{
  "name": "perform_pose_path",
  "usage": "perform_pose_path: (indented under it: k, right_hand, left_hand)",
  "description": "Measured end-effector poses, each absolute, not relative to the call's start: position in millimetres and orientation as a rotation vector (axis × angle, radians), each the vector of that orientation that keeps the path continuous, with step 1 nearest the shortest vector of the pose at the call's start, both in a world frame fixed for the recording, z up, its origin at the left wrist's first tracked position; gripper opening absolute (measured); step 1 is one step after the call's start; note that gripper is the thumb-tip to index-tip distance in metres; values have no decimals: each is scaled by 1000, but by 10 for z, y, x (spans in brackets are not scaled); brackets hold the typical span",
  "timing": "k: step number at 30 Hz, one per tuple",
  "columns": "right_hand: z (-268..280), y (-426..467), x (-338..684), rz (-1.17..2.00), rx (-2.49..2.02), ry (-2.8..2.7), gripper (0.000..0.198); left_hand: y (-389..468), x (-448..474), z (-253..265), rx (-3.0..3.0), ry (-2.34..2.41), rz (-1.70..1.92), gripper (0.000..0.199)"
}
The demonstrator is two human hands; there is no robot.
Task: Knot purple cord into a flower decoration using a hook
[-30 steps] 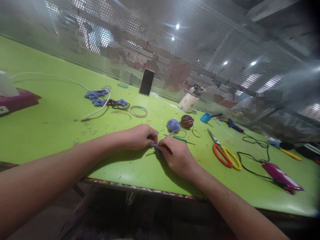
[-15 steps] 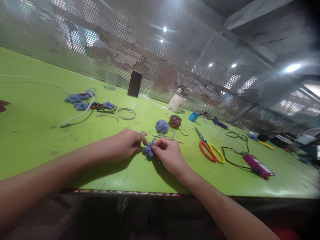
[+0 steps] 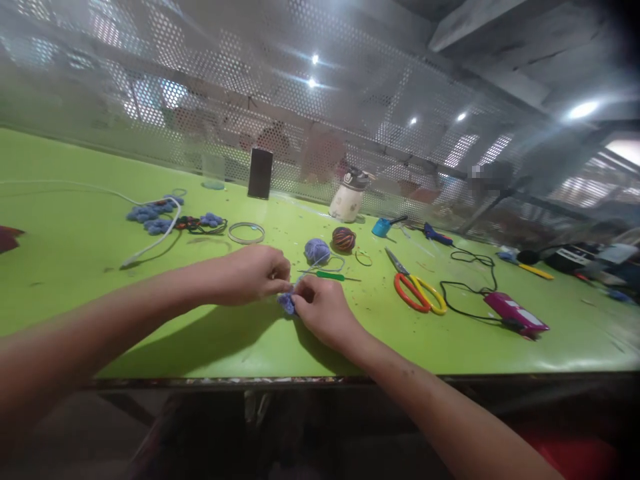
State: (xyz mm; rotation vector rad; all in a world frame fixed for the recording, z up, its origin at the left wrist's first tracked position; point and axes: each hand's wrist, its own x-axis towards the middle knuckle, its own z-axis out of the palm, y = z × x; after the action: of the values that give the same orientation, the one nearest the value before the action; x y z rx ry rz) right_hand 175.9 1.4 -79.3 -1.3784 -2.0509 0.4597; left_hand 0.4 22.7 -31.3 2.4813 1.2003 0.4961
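A small purple crocheted piece (image 3: 287, 304) is just above the green table, between my two hands. My right hand (image 3: 327, 308) pinches its right side between thumb and fingers. My left hand (image 3: 257, 275) is closed, its thumb and fingertips together at the top edge of the piece; what they grip is too small to make out. Behind my right hand lies a crochet hook (image 3: 330, 275) with a green handle. A ball of purple yarn (image 3: 317, 251) sits beyond it, its strand looping near the hook. Beside that is a dark multicoloured yarn ball (image 3: 344, 239).
Scissors (image 3: 416, 287) with red and yellow handles lie right, near a magenta corded device (image 3: 516, 313). Purple crocheted flowers (image 3: 150, 217) and a white cable (image 3: 163, 233) are left. A ring (image 3: 246, 233), a dark upright panel (image 3: 261, 173) and a bottle (image 3: 346, 200) stand farther back.
My left thumb and fingertips have closed together at the piece, where the fingers were apart before. The green hook handle now shows behind my right hand. The view has shifted slightly.
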Motion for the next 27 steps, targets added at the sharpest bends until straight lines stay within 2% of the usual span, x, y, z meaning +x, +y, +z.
perform_pose_path:
  k: [3, 7, 14, 20, 27]
  right_hand:
    - [-790, 43, 1771, 502, -1390, -2032, 11]
    - [-779, 86, 1787, 610, -1332, -1991, 13]
    - [-683, 156, 1912, 1120, -1393, -1788, 15]
    - [-647, 153, 1986, 1045, -1426, -1774, 15]
    - [-566, 67, 1988, 794, -1140, -1821, 15]
  left_hand:
    - [270, 74, -343, 2184, 1080, 448, 32]
    - [290, 89, -506, 1754, 983, 572, 31]
    - [273, 120, -628, 1546, 995, 632, 34]
    - [238, 150, -642, 1720, 1112, 684, 29]
    - [194, 190, -621, 1756, 1161, 730, 23]
